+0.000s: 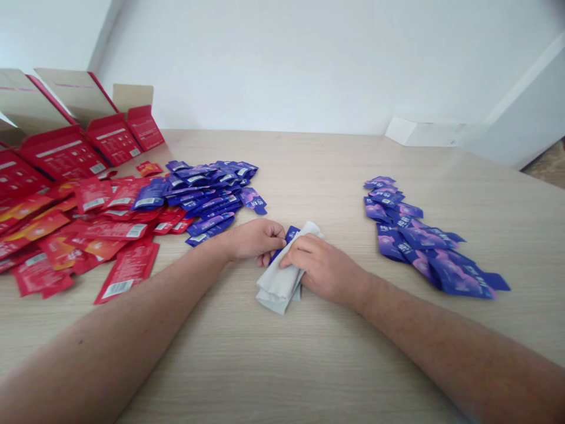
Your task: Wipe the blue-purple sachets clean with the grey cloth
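Narrow dark-blue foil sachet (289, 237), partly hidden behind a folded pale grey cloth (277, 287), at the centre of a light wood-grain tabletop (309, 168), between both hands. Left hand (253, 240) at 9 o'clock from the sachet: fingers curled and pressed together, fingertips against the sachet's upper end, thumb out of sight, so no telling whether this is a true pinch. Right hand (324, 272) at 3 o'clock: fingers pressed together and laid across the cloth, clasping it, thumb hidden.

At 10 o'clock from the hands, a loose heap of glossy dark-blue sachets (207, 191) with purple printing, its nearest pieces just beside the left hand. At 2 to 3 o'clock, a smaller straggling row of purple-and-blue sachets (408, 238), well apart from the right hand. At 9 o'clock, a wide spread of glossy red sachets (106, 232), touching the edge of the blue heap. Farther off at 10 o'clock, a row of open red cardboard cartons (95, 138). At 1 o'clock, a flat white cardboard box (426, 132) near a white wall (282, 59).
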Tool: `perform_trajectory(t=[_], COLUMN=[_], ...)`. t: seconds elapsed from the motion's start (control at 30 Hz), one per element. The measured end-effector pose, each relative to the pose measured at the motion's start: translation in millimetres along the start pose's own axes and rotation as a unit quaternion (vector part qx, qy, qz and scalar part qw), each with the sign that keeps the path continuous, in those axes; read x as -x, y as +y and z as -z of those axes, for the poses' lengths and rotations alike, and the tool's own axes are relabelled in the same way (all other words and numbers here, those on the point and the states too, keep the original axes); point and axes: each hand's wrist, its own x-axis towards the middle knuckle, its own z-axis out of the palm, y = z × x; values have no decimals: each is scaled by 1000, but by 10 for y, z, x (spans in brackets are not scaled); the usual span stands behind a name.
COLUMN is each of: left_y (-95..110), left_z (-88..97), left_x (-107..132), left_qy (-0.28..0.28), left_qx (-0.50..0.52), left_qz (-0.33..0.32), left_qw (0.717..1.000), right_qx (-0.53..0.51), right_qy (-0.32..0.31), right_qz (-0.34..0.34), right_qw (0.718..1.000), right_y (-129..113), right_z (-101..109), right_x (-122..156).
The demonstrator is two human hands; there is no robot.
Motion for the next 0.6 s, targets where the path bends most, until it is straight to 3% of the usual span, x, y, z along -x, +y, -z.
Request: perform_trajectory(t=[0.17,0.3,0.47,0.6], left_y=[-30,-28,-13,-1], left_z=[3,1,-1,-3], left_x=[-17,-13,-1,1], left_qy=[9,0,14,6], left_qx=[5,0,1,-6], left_qz=[-15,-1,-16,-2], left_qw=[1000,1000,1000,1000], right_qx=[14,2,8,0], right_qy=[35,-3,35,8], right_qz=[-58,-19,-53,-27], right_qw=[998,1000,998,1000], right_y=[27,8,29,18], right_z=[10,4,7,12], right_x=[1,2,7,3])
